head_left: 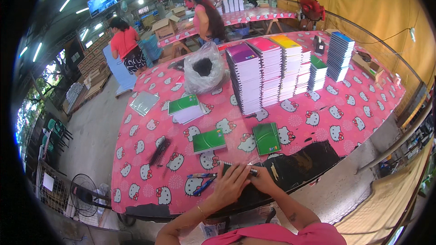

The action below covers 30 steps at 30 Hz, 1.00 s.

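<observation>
- Dark notebook (236,169) with a spiral binding along its top edge, flat at the near edge of the pink patterned table (363,109), mostly covered by both hands.
- Left hand (229,183) spread flat on its cover, fingers extended and pressing down.
- Right hand (260,178) curled around the right end of the spiral, fingers closed on it; exact pinch hard to tell.
- Blue pens (202,180) just left of the left hand.
- Black sheet (304,161) to the right, touching the notebook area.
- Two green notebooks (209,140) (266,138) slightly beyond, apart from each other.
- Black comb bindings (160,150) farther left.
- Tall stacks of spiral notebooks (268,70) mid-table, plastic bag (204,70) beside them.
- Two people standing in the background.
</observation>
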Each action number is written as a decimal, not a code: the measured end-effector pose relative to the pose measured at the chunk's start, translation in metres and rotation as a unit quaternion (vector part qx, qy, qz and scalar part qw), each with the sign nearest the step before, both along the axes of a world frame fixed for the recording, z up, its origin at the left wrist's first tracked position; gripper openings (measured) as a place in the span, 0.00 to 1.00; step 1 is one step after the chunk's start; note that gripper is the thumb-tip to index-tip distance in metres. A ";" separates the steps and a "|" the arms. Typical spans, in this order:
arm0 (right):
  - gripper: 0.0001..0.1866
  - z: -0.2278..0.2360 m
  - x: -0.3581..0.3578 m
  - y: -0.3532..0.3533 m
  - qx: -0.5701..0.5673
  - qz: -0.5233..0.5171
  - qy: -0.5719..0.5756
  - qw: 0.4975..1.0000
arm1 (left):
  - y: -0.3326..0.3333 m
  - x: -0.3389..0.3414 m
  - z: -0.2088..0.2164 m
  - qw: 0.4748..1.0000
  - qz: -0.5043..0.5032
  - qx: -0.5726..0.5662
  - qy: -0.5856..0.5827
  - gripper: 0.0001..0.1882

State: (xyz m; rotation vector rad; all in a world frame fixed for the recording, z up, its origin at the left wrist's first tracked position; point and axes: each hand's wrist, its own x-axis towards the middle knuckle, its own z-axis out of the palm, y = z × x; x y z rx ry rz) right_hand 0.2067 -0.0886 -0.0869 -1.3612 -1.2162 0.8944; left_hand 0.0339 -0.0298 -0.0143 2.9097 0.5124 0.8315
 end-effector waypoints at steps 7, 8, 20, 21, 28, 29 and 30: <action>0.17 0.027 -0.004 -0.011 0.068 -0.014 -0.043 0.997 | 0.022 0.009 0.020 0.997 -0.076 -0.023 -0.016 0.15; 0.17 0.031 -0.003 -0.014 0.103 -0.045 -0.059 0.992 | 0.018 0.011 0.025 0.997 -0.059 -0.045 -0.030 0.15; 0.14 0.040 -0.004 -0.033 0.038 -0.090 -0.042 0.994 | 0.025 0.015 0.015 0.998 -0.052 -0.018 -0.026 0.13; 0.14 0.042 -0.007 -0.033 0.036 -0.088 -0.040 0.995 | 0.026 0.013 0.013 0.998 -0.052 -0.020 -0.007 0.15; 0.15 0.048 -0.007 -0.039 0.015 -0.146 -0.025 0.989 | 0.021 0.016 0.023 0.996 -0.050 -0.062 -0.050 0.12; 0.14 0.046 -0.007 -0.039 0.006 -0.153 -0.022 0.988 | 0.023 0.015 0.021 0.995 -0.050 -0.075 -0.042 0.12; 0.14 0.048 -0.006 -0.039 -0.005 -0.155 -0.016 0.988 | 0.027 0.015 0.016 0.996 -0.049 -0.071 -0.025 0.11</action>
